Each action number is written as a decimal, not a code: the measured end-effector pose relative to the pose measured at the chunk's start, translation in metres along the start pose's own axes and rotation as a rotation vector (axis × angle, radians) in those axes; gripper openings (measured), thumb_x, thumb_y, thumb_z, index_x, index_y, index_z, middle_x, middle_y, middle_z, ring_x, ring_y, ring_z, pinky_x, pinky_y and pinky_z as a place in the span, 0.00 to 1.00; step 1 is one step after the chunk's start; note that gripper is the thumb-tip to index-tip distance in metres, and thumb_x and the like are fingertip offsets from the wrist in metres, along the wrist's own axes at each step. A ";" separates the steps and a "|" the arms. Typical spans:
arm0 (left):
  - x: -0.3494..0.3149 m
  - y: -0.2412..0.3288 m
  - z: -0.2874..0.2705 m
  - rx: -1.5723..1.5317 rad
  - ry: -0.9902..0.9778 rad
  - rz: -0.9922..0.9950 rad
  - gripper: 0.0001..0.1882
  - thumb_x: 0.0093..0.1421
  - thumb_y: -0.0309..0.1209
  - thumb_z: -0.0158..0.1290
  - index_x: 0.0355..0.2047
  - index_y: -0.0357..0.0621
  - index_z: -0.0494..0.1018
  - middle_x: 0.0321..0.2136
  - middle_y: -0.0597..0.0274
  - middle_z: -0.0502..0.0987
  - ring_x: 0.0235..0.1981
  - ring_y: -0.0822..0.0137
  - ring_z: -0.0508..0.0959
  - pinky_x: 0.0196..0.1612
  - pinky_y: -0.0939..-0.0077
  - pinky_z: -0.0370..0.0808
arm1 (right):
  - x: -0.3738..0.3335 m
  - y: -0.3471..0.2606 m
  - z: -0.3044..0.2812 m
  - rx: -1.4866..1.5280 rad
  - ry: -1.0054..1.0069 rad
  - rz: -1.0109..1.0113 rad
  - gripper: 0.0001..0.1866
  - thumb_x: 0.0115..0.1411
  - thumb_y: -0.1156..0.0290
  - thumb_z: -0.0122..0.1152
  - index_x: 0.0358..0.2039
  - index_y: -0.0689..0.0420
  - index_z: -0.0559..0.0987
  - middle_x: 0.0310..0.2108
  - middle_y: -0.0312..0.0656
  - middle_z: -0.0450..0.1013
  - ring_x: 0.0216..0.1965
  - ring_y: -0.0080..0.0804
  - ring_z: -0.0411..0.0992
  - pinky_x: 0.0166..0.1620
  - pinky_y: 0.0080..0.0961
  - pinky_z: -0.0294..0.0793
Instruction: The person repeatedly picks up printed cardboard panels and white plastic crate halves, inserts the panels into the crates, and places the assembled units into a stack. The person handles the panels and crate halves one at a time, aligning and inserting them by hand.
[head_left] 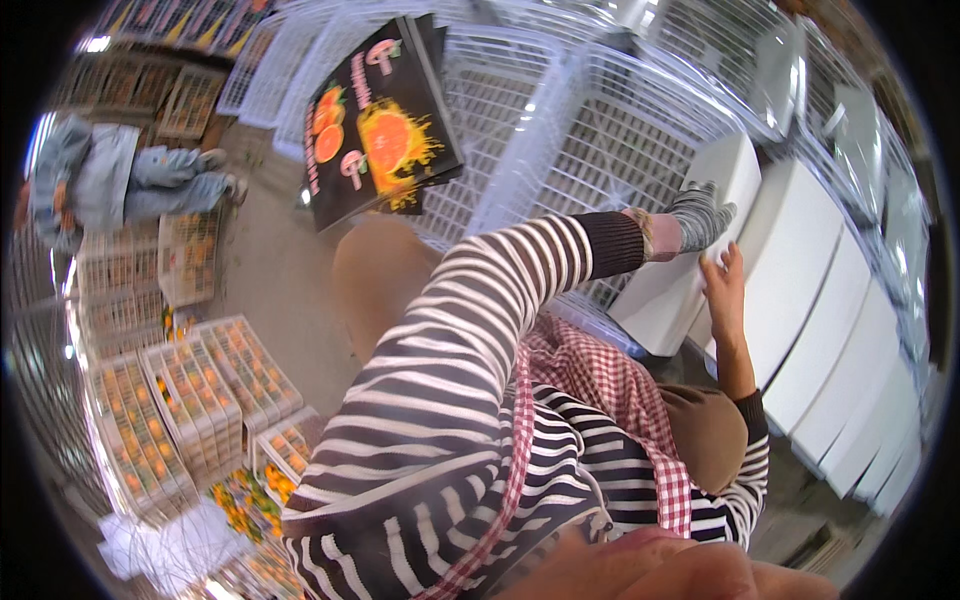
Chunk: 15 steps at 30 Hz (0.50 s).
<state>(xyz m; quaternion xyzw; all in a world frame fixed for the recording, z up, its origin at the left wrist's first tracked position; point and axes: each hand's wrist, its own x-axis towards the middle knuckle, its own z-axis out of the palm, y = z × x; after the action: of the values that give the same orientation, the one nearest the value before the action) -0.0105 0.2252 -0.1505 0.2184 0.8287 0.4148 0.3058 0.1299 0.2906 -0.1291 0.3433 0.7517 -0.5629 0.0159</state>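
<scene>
Smooth white oblong box [655, 300] at the left end of similar white boxes [775, 290].

The left hand [703, 215] wears a glove in grey with dark and pale stripes. The slab [655, 300] under it is plain white, as are the slabs [790, 250] to the right. The sleeve [440, 340] is banded dark brown and white, its cuff [612, 243] solid dark brown. Red-and-white gingham covers the apron [600, 370]; the trousers [708, 435] are brown. Far off, the crates [530, 150] are pale bluish white, and the printed sheets [380, 85] black with orange fruit, yellow splashes and pink lettering. At left, off-white crates [215, 400] show orange fruit; beyond, a co-worker's trousers [175, 165] are light blue.
</scene>
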 end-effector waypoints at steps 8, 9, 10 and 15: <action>-0.024 -0.042 -0.208 0.569 0.182 0.285 0.39 0.54 0.50 0.53 0.57 0.33 0.60 0.52 0.41 0.69 0.54 0.48 0.69 0.59 0.61 0.63 | 0.043 -0.008 0.011 -0.196 -0.053 -0.092 0.25 0.51 0.69 0.59 0.48 0.67 0.65 0.37 0.50 0.71 0.34 0.34 0.72 0.35 0.31 0.74; -0.026 -0.051 -0.243 0.423 0.100 0.255 0.37 0.54 0.49 0.53 0.57 0.34 0.62 0.53 0.45 0.69 0.55 0.51 0.68 0.59 0.61 0.63 | 0.045 -0.005 0.009 -0.096 -0.069 -0.064 0.23 0.50 0.70 0.58 0.46 0.66 0.66 0.35 0.48 0.72 0.34 0.33 0.72 0.34 0.31 0.74; -0.041 -0.069 -0.272 0.578 0.227 0.100 0.36 0.54 0.49 0.53 0.56 0.36 0.63 0.50 0.47 0.72 0.52 0.52 0.72 0.56 0.62 0.66 | 0.044 0.000 0.007 -0.013 -0.088 -0.005 0.23 0.49 0.73 0.56 0.46 0.66 0.67 0.36 0.47 0.72 0.34 0.33 0.71 0.37 0.29 0.73; -0.127 -0.190 -0.420 0.670 0.861 -0.185 0.37 0.48 0.53 0.58 0.51 0.40 0.67 0.49 0.44 0.71 0.52 0.48 0.70 0.54 0.63 0.67 | 0.042 0.015 -0.013 -0.172 0.039 -0.179 0.27 0.51 0.75 0.55 0.53 0.68 0.65 0.45 0.51 0.70 0.47 0.39 0.68 0.52 0.31 0.65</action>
<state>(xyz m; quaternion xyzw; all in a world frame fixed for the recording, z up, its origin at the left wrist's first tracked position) -0.2284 -0.1919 -0.0679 0.0406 0.9813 0.1517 -0.1115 0.1107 0.3251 -0.1540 0.2832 0.8249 -0.4889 -0.0196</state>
